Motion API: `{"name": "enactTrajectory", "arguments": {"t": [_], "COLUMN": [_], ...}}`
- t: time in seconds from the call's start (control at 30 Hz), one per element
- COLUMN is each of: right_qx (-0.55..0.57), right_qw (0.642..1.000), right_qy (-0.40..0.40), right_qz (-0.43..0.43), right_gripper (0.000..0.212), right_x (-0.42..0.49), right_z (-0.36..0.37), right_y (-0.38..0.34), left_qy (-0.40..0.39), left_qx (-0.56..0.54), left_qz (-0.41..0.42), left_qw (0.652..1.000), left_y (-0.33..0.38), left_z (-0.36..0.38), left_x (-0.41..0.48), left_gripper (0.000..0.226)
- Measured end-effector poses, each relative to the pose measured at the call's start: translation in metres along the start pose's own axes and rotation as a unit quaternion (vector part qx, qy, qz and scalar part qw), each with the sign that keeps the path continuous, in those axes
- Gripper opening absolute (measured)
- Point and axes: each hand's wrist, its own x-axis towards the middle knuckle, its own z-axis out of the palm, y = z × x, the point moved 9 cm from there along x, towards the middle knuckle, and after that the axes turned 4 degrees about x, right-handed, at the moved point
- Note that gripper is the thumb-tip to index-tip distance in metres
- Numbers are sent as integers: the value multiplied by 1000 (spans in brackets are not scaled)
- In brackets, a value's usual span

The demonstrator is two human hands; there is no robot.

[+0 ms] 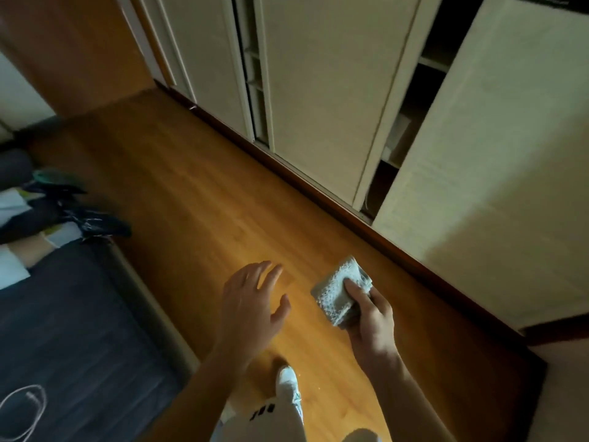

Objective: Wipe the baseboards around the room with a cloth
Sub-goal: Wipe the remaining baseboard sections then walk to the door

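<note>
My right hand (pixel 371 320) grips a folded grey textured cloth (pixel 338 290), thumb on top, held above the wooden floor. My left hand (pixel 251 301) hovers open beside it, fingers spread, holding nothing. A dark brown baseboard (pixel 318 189) runs diagonally along the foot of the cream wardrobe, from upper left to lower right, a short way beyond the cloth. The cloth does not touch it.
Cream sliding wardrobe doors (pixel 322 90) stand partly open, showing shelves. A dark-covered bed (pixel 73 330) with clothes (pixel 63 212) and a white cable (pixel 24 411) fills the lower left. Orange wooden floor (pixel 191 193) lies between. My white shoe (pixel 288 386) is at the bottom.
</note>
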Motion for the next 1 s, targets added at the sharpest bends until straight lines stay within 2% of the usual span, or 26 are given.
{"name": "enactTrajectory", "arguments": {"t": [0.17, 0.3, 0.4, 0.63, 0.7, 0.8, 0.83, 0.93, 1.0], "right_qx": [-7, -20, -41, -47, -55, -74, -85, -106, -138], "right_qw": [1000, 999, 997, 993, 990, 983, 980, 974, 969], "right_qy": [-25, -34, -46, -52, -75, -137, -152, -180, -192], "right_qz": [17, 36, 38, 100, 102, 97, 96, 94, 72], "right_gripper": [18, 23, 26, 57, 55, 36, 37, 63, 67], "right_x": [69, 111, 140, 237, 270, 322, 340, 387, 414], "right_z": [87, 135, 164, 233, 260, 311, 327, 378, 409], "right_y": [-17, -20, -17, -4, -10, -30, -37, -59, -70], "left_qy": [45, 78, 71, 64, 71, 78, 80, 80, 79], "left_qx": [3, 19, 16, 18, 24, 41, 49, 60, 65], "left_qz": [-28, -43, -71, -145, -155, -184, -193, -224, -238], "left_qw": [999, 996, 995, 987, 985, 979, 977, 969, 966], "left_y": [-60, -90, -116, -188, -205, -232, -240, -263, -277], "left_z": [-1, -5, -1, 15, 18, 22, 24, 24, 22], "left_x": [76, 114, 139, 216, 248, 302, 320, 367, 392], "left_gripper": [51, 49, 48, 48, 48, 48, 48, 48, 48]}}
